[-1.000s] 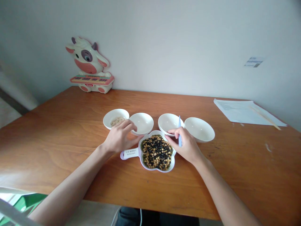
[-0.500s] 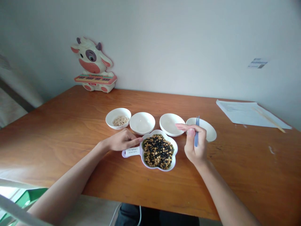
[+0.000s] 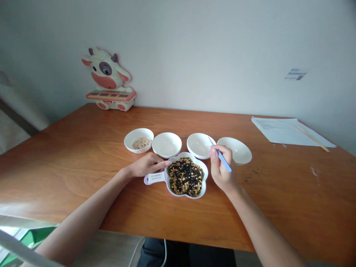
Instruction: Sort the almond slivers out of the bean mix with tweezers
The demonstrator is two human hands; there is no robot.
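Observation:
A flower-shaped white and purple bowl (image 3: 206, 177) with a labelled handle holds mixed dark, green and tan beans (image 3: 185, 176). My left hand (image 3: 150, 164) grips its left rim near the handle, thumb on the edge. My right hand (image 3: 223, 168), to the right of that bowl, is closed on blue tweezers (image 3: 224, 162), whose tips point up and left over the third white bowl (image 3: 198, 145). Behind stand the leftmost white bowl (image 3: 135, 134), with pale seeds (image 3: 141, 143) inside, a second white bowl (image 3: 167, 144) and a rightmost one (image 3: 238, 150), both with nothing visible inside.
A cow-shaped toy keyboard (image 3: 109, 81) stands at the back left against the wall. Paper sheets (image 3: 283, 129) lie at the back right with wooden chopsticks (image 3: 314, 138) across them. The wooden table's front edge (image 3: 178, 238) runs above my lap.
My right hand has turned and its fingers have drawn in around the tweezers, which now tilt leftward instead of standing upright. The view has shifted slightly. My left hand stays on the bean bowl.

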